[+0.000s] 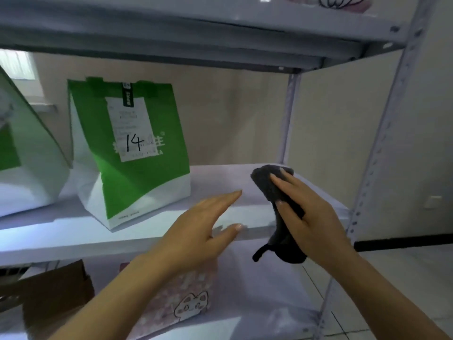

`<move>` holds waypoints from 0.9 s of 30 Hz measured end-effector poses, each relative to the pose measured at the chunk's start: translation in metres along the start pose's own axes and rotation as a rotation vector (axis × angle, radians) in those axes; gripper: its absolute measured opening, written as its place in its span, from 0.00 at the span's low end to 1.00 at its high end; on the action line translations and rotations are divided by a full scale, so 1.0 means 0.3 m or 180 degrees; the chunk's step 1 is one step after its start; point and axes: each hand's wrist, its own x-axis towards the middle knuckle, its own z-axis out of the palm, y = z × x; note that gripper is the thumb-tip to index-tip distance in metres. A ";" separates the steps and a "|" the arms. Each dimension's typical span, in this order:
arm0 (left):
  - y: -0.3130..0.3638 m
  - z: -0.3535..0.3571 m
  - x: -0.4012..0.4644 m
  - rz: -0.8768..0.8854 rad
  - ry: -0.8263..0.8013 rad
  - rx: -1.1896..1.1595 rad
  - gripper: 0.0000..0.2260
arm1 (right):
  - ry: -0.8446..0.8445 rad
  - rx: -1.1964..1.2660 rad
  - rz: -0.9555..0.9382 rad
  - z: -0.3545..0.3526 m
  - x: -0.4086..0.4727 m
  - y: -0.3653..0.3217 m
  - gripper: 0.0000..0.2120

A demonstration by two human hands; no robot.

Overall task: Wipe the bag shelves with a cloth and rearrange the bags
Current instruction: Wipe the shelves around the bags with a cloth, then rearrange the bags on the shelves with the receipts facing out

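Observation:
A green and white paper bag (137, 153) with a receipt marked 14 stands on the white middle shelf (152, 236). A second green and white bag (27, 163) leans at the far left. My right hand (308, 212) grips a dark grey cloth (272, 182) over the shelf's right end; part of the cloth hangs below the shelf edge. My left hand (203, 229) reaches over the shelf's front edge with fingers straight, to the right of the bag 14 and apart from it.
The shelf above (196, 33) hangs low overhead. Perforated metal posts (382, 153) bound the right side. On the lower shelf sit a pink bag with a cat drawing (186, 300) and a brown cardboard box (51, 293). Tiled floor lies to the right.

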 end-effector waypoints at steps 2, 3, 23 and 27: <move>-0.010 0.003 0.038 -0.0154 -0.0138 0.0265 0.25 | -0.0114 -0.0624 0.0235 0.003 0.075 0.072 0.21; -0.025 0.014 0.054 -0.0267 -0.0236 0.0391 0.25 | -0.0208 -0.0867 0.0368 0.012 0.107 0.118 0.21; -0.154 0.135 0.135 -0.0902 -0.0792 0.1183 0.47 | -0.2113 -0.1725 0.1521 0.088 0.244 0.364 0.32; -0.158 0.129 0.122 -0.0937 -0.0649 0.1054 0.33 | -0.2015 -0.1644 0.1516 0.083 0.239 0.358 0.31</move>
